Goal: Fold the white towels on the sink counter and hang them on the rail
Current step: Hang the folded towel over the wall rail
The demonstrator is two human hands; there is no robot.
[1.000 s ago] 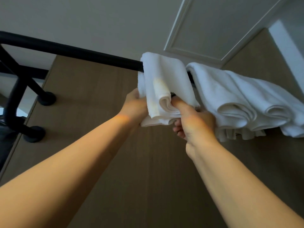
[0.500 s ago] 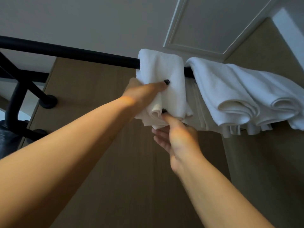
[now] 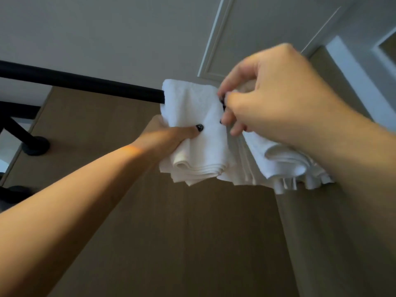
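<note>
A folded white towel (image 3: 192, 108) hangs over the black rail (image 3: 81, 84) overhead. My left hand (image 3: 169, 136) grips its left edge, thumb lying across the front face. My right hand (image 3: 267, 99) is raised at the rail level, fingers curled and pinching the towel's upper right edge. To the right, more folded white towels (image 3: 285, 163) hang on the same rail, their upper parts hidden behind my right hand.
The rail's black brackets (image 3: 32, 144) fix to a brown wood-look wall panel (image 3: 192, 243) at the left. A white ceiling and a panelled white door frame (image 3: 214, 39) are above. A second wall meets the panel at the right.
My right hand rose from under the towel's bottom edge to its top right corner at the rail. My left hand stayed on the left edge with the thumb across the front.
</note>
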